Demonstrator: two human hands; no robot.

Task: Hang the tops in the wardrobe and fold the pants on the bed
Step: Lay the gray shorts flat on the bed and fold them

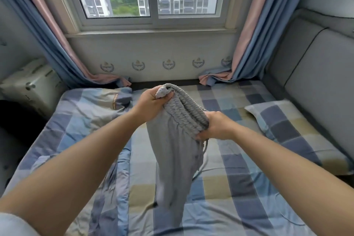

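The pair of soft grey jersey pants with a ribbed elastic waistband [173, 151] hangs above the middle of the bed, held up by its gathered waistband, legs drooping until the hems touch the covers. The cloth looks light, limp and easily creased, so it probably wants holding at both ends of the waistband, which is thick and offers good purchase. The left hand [148, 104] grips the far end of the waistband, fingers curled round a bunched corner; the right hand [216, 125] clamps the near end, with a drawstring dangling below it. Under them lies the bed with a blue, grey and tan checked sheet [229, 188]. A rumpled checked quilt [92, 120] heaped on the left narrows the flat folding room, and a matching checked pillow [291, 126] lies to the right.
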